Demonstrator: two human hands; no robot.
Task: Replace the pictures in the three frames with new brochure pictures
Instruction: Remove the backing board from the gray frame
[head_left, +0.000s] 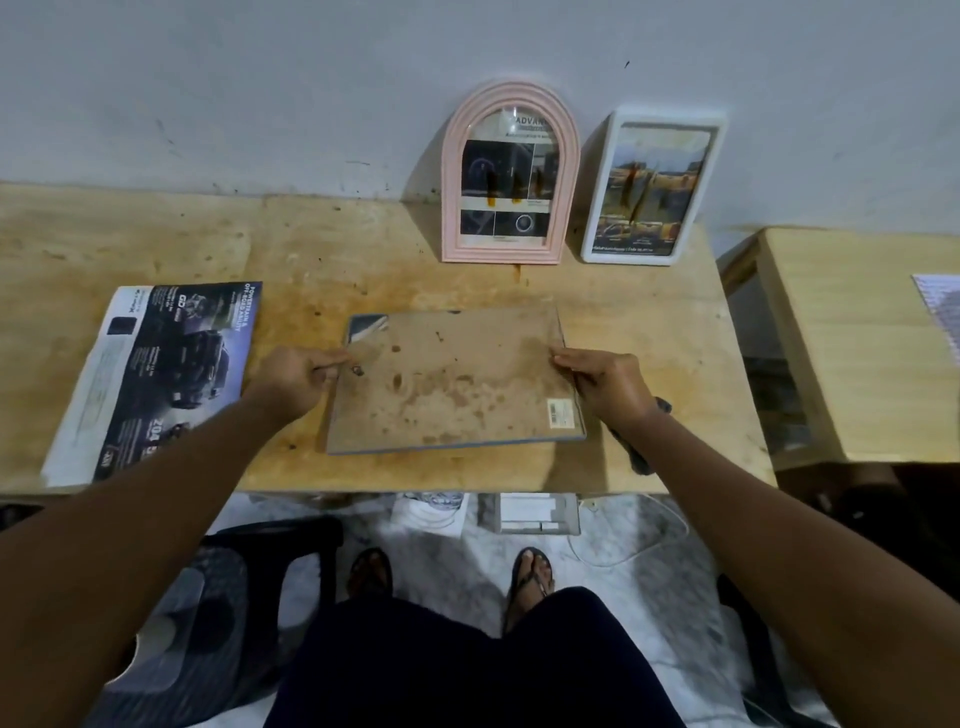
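both hands hold a flat grey-edged frame with a stained brown back (452, 379), face down mid-table.
left hand (306, 374) pinches its nine o'clock edge and right hand (608, 387) its three o'clock edge, fingers curled; dark car brochure (156, 374) at nine, pink arched frame (511, 171) at twelve, white rectangular frame (652, 187) at one.

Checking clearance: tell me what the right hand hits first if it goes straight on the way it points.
The frame lying flat: the right hand points left and grips its right edge.

Brochure (156, 374): "POWERTRAIN & OFF-ROAD ABILITY", "204". Pink arched frame (452, 208): seemingly "ADVAN…".
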